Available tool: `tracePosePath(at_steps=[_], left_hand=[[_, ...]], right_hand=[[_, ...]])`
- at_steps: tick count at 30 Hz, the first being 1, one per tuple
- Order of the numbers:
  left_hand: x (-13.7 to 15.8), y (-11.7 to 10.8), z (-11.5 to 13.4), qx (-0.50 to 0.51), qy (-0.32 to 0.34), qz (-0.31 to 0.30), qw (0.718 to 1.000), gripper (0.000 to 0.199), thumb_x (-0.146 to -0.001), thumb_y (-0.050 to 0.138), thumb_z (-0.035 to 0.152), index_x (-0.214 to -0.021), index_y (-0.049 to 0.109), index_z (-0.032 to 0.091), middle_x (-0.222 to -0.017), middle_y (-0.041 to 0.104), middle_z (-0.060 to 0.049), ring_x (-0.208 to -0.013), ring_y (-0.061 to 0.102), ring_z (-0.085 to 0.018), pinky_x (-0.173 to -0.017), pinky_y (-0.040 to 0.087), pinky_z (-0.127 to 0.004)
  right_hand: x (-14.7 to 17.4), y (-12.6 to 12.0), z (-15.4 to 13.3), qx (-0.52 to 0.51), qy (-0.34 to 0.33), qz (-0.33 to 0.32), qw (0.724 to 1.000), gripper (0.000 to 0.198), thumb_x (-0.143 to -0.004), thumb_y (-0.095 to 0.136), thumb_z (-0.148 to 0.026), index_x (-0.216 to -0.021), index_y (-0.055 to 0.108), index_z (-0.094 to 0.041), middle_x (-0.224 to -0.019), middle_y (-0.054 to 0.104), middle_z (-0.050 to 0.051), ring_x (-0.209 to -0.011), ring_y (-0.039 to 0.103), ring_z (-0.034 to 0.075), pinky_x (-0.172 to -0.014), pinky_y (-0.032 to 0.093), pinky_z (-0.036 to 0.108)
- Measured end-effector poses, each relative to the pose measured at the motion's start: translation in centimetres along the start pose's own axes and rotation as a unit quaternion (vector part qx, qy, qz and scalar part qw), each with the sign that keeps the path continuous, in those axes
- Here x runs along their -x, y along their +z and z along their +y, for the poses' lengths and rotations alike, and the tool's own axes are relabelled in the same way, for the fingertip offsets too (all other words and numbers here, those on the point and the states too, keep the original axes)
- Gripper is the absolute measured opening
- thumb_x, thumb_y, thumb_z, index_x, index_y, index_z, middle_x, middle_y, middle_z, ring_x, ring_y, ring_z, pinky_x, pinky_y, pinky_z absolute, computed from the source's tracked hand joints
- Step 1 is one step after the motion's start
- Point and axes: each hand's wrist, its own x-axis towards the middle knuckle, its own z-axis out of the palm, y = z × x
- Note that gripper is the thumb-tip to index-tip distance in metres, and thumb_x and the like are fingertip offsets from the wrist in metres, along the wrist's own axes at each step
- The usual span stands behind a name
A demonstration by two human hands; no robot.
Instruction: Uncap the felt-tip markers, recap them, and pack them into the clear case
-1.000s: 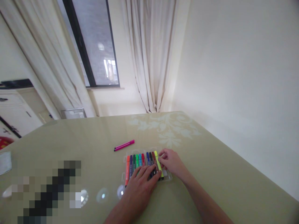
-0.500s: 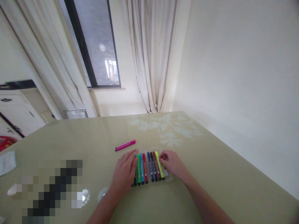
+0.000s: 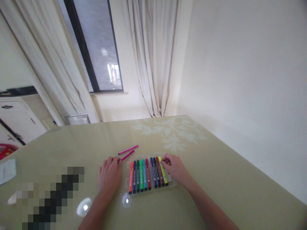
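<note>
A clear plastic marker case [image 3: 151,187] lies open on the table with a row of colored markers in its two halves. My left hand [image 3: 110,174] is left of the case, fingers curled, its thumb and forefinger closed on the end of a pink marker [image 3: 128,155]. Just beyond lies a second pink marker [image 3: 128,149], close to the first and at an angle to it. At the case's right half, my right hand [image 3: 173,166] pinches the upper end of the yellow marker [image 3: 164,174]. An orange marker [image 3: 131,177] sits at the row's left end.
The glossy table [image 3: 192,204] has a white floral pattern near its far corner. A pale packet [image 3: 7,171] lies at the left edge, beside a pixelated dark area. A wall [image 3: 251,95] runs along the right side, and curtains [image 3: 158,64] hang behind.
My left hand has moved left off the case, uncovering the orange and purple markers. One pink marker has swung away from the other toward me. My right hand stays by the yellow marker.
</note>
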Motion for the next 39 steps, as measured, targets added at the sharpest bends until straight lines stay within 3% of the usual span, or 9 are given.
tracePosePath(at_steps=[3,7,9,14,22,28,33,36,39], left_hand=[[0.3,0.0,1.2,0.138,0.010,0.019,0.990,0.040,-0.104,0.032,0.035,-0.104,0.068,0.018,-0.106,0.070,-0.011,-0.099,0.060,-0.027,-0.091,0.048,-0.044],[2.3,-0.5,4.9,0.321,0.024,-0.024,0.947,0.041,-0.102,0.037,0.046,-0.103,0.068,0.020,-0.100,0.072,-0.008,-0.094,0.065,-0.026,-0.085,0.052,-0.040],[3.6,-0.9,6.7,0.366,0.063,-0.045,0.928,0.040,-0.101,0.041,0.049,-0.104,0.070,0.022,-0.101,0.073,-0.008,-0.094,0.066,-0.026,-0.084,0.052,-0.039],[5.6,-1.0,8.7,0.420,0.062,-0.096,0.900,0.039,-0.100,0.045,0.049,-0.111,0.071,0.023,-0.103,0.075,-0.007,-0.091,0.069,-0.025,-0.083,0.054,-0.037],[6.2,-0.2,8.8,0.434,0.056,-0.132,0.890,0.044,-0.101,0.042,0.049,-0.119,0.070,0.020,-0.113,0.074,-0.012,-0.097,0.069,-0.026,-0.089,0.055,-0.042],[6.9,-0.1,9.1,0.427,0.110,-0.151,0.885,0.039,-0.102,0.045,0.048,-0.124,0.067,0.023,-0.120,0.073,-0.010,-0.106,0.069,-0.024,-0.094,0.055,-0.041],[7.0,0.1,9.0,0.378,0.146,-0.115,0.907,0.034,-0.104,0.044,0.042,-0.121,0.067,0.023,-0.117,0.074,-0.008,-0.105,0.070,-0.023,-0.092,0.058,-0.038],[6.9,0.0,8.8,0.295,0.230,-0.095,0.923,0.035,-0.105,0.043,0.038,-0.130,0.062,0.025,-0.128,0.071,-0.007,-0.117,0.065,-0.023,-0.101,0.054,-0.040],[6.9,0.1,8.5,0.181,0.346,-0.087,0.917,0.049,-0.102,0.052,0.039,-0.149,0.046,0.030,-0.148,0.058,-0.004,-0.135,0.054,-0.025,-0.112,0.046,-0.046]], right_hand=[[0.1,0.4,-0.4,-0.043,-0.023,-0.008,0.999,0.014,-0.089,0.062,-0.024,-0.079,0.070,-0.019,-0.075,0.071,0.002,-0.068,0.063,0.015,-0.064,0.046,0.024],[0.3,1.1,-0.9,-0.163,-0.032,-0.042,0.985,0.023,-0.093,0.061,-0.040,-0.093,0.072,-0.019,-0.077,0.069,0.002,-0.064,0.061,0.014,-0.060,0.047,0.025],[0.3,1.3,-1.2,-0.226,-0.039,-0.051,0.972,0.028,-0.093,0.062,-0.045,-0.093,0.071,-0.019,-0.075,0.067,0.001,-0.059,0.059,0.013,-0.056,0.047,0.024],[0.7,1.3,-2.2,-0.306,-0.017,-0.078,0.949,0.037,-0.088,0.067,-0.055,-0.084,0.069,-0.018,-0.073,0.065,0.001,-0.055,0.055,0.012,-0.052,0.043,0.024],[0.8,1.2,-2.6,-0.365,-0.015,-0.089,0.927,0.041,-0.084,0.072,-0.058,-0.087,0.068,-0.018,-0.071,0.062,-0.001,-0.065,0.056,0.013,-0.058,0.043,0.025],[0.4,0.9,-2.1,-0.372,-0.007,-0.077,0.925,0.040,-0.078,0.080,-0.055,-0.083,0.066,-0.017,-0.066,0.061,-0.002,-0.059,0.052,0.011,-0.055,0.041,0.024],[0.4,0.8,-2.3,-0.371,-0.010,-0.072,0.926,0.038,-0.080,0.077,-0.054,-0.082,0.069,-0.017,-0.067,0.063,-0.002,-0.060,0.054,0.012,-0.057,0.043,0.025],[0.1,0.1,-1.9,-0.346,-0.006,-0.045,0.937,0.038,-0.083,0.073,-0.054,-0.089,0.073,-0.017,-0.073,0.068,0.001,-0.063,0.058,0.013,-0.058,0.044,0.025],[-0.5,-1.2,-0.5,-0.290,0.011,-0.012,0.957,0.037,-0.083,0.071,-0.052,-0.092,0.074,-0.017,-0.076,0.072,0.003,-0.063,0.062,0.014,-0.056,0.044,0.025]])
